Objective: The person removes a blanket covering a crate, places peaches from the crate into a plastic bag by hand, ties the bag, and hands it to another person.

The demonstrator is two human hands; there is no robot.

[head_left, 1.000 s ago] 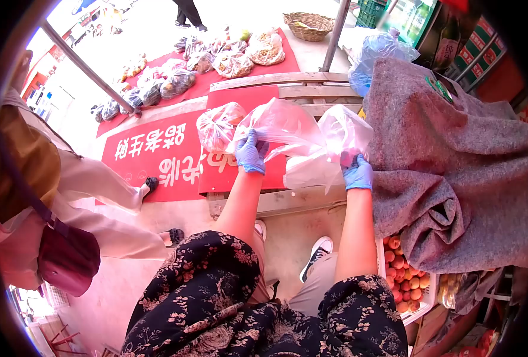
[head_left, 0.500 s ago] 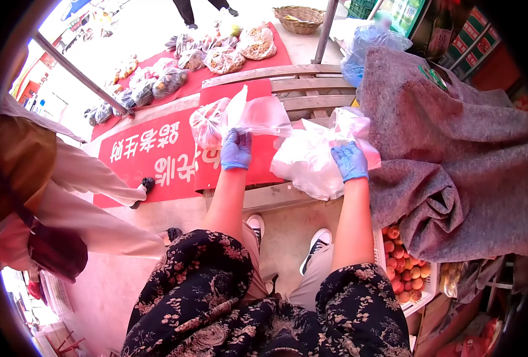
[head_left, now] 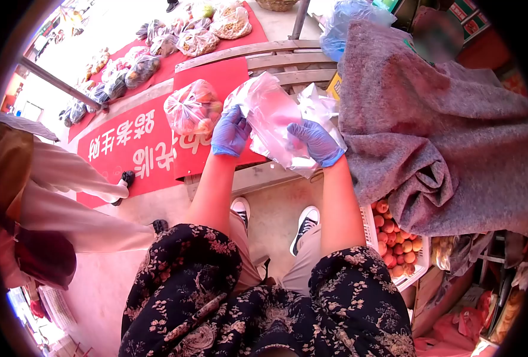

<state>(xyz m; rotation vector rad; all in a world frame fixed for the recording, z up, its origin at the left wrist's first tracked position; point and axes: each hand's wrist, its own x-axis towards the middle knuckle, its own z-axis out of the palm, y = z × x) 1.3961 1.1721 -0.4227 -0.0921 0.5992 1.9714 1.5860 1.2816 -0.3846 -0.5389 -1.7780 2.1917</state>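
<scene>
Both my hands wear thin blue gloves. My left hand [head_left: 230, 132] is closed on the left side of a clear plastic bag [head_left: 273, 116], which is held up in front of me. On the bag's right side my right hand [head_left: 317, 141] pinches the plastic between thumb and fingers. Behind my right hand lies a pile of white plastic bags [head_left: 320, 106], partly hidden by it. Just left of my left hand a tied clear bag of round fruit [head_left: 193, 108] sits on the red cloth with white characters [head_left: 124, 143].
A grey blanket [head_left: 389, 107] covers a stand at right, with a white crate [head_left: 420, 271] of peaches [head_left: 399, 244] below it. Bagged goods [head_left: 139, 70] lie on red cloth beyond the wooden slats [head_left: 287, 61]. At left stands a person in light trousers [head_left: 67, 205].
My right hand has moved left from the pile of white bags to the clear bag. The clear bag is now held between both hands. The view has shifted slightly.
</scene>
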